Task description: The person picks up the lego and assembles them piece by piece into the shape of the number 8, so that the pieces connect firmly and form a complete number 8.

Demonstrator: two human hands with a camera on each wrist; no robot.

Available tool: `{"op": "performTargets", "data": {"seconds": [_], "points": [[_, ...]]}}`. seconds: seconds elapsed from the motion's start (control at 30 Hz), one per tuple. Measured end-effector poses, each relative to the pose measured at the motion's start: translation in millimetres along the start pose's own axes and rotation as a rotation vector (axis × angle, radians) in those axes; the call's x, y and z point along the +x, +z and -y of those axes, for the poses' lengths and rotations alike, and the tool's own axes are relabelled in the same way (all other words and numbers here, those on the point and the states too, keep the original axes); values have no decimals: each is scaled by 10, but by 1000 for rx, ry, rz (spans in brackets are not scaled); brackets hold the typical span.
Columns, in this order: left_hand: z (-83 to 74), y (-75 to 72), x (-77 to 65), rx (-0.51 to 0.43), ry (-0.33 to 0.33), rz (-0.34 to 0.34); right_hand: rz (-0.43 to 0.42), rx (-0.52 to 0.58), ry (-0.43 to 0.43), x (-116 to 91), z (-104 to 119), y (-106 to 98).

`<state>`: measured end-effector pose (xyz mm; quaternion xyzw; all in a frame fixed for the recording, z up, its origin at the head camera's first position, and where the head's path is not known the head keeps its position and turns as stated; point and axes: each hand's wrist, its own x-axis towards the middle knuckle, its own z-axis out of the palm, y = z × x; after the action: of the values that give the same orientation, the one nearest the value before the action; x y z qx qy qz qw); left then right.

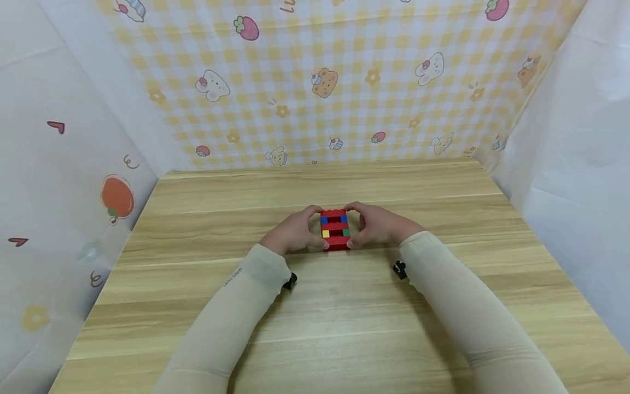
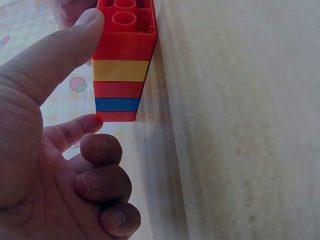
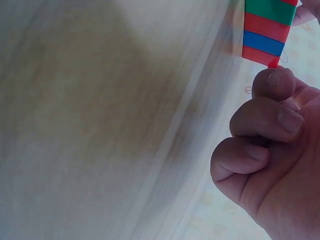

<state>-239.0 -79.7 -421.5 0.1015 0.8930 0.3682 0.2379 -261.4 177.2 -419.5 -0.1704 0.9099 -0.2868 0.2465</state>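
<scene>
A toy building-brick stack [image 1: 337,226] lies on its side on the wooden table, between both hands. Red bricks alternate with smaller blue, yellow and green ones, leaving two dark gaps. My left hand [image 1: 295,230] holds its left side, thumb on the near red brick and index finger at the far end. In the left wrist view, the near red brick [image 2: 122,46] shows its hollow underside with round tubes; the other fingers curl below. My right hand [image 1: 381,223] grips the right side likewise. The right wrist view shows the green brick [image 3: 270,10] and curled fingers; its thumb is hidden there.
The wood-grain table [image 1: 339,328] spreads around the hands. Behind it hangs a yellow checked cloth [image 1: 295,120], with pale cloth at both sides. A small black object [image 1: 400,269] shows at the right cuff, another [image 1: 290,281] at the left cuff.
</scene>
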Motion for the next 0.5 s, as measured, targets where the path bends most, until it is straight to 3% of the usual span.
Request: {"op": "performTargets", "data": {"seconds": [0.5], "points": [[-10,-17,32,0,-6,5,16,-11,25,-3,23,-31]]}}
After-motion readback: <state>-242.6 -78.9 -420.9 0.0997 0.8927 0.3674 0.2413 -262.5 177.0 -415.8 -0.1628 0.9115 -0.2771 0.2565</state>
